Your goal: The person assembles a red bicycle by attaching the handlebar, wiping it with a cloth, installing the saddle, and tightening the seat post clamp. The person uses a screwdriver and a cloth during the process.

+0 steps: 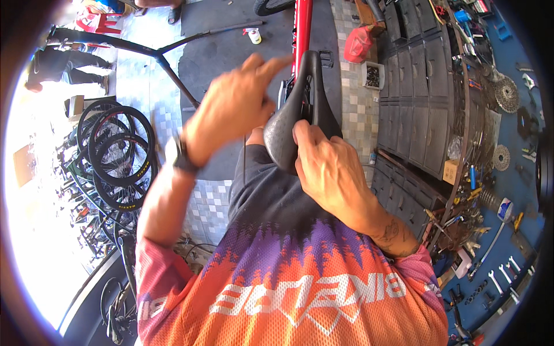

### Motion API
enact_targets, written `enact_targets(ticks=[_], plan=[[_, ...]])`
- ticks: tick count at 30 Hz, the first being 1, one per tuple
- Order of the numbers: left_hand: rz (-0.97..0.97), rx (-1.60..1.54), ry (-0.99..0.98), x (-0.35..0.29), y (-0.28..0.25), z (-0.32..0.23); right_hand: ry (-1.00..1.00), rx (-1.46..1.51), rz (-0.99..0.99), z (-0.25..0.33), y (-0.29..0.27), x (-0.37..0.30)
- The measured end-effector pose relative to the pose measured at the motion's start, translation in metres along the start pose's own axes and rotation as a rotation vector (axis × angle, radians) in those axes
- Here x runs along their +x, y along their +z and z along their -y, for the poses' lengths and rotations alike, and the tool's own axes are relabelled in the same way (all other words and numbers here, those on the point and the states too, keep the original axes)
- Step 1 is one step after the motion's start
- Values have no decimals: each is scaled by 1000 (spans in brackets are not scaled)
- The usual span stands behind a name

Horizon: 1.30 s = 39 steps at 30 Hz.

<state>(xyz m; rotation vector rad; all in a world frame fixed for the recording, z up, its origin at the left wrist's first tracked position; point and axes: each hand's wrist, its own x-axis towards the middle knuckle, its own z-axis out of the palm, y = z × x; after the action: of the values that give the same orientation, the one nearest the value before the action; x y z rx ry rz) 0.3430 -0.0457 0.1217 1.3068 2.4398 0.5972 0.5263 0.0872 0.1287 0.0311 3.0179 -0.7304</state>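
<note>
A black bicycle saddle (285,135) with a long central slot stands in front of me, its narrow nose pointing away. It sits above a bicycle with a red frame tube (301,32). My right hand (332,167) is closed on the wide rear end of the saddle, with its fingers curled at the slot; its fingertips are partly hidden. Left of the saddle nose, my left hand (234,106) is raised and slightly blurred. Its index finger stretches toward the red tube and its thumb stands apart, with nothing visible in it. What lies under the saddle is mostly hidden.
A dark forked stand (158,52) reaches in from the left, near a spray bottle (253,36). Bicycle wheels (118,155) are stacked at left. Black drawers (407,81), a red cap (358,44) and a blue tool board (490,294) line the right. Another person (63,66) is at far left.
</note>
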Motion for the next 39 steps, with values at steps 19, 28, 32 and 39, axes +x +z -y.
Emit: enact_targets(ticks=[19,28,32,39], plan=[[577,-12,-171,141,-24,2,349,981,-197,-42,2,47],[716,-507,-216,126,-35,9,282,1733,-147,-44,19,98],[758,-620,-207,130,-27,12,229,1743,-207,-43,25,104],[773,-618,-291,130,-30,10,132,1374,-526,-46,35,99]])
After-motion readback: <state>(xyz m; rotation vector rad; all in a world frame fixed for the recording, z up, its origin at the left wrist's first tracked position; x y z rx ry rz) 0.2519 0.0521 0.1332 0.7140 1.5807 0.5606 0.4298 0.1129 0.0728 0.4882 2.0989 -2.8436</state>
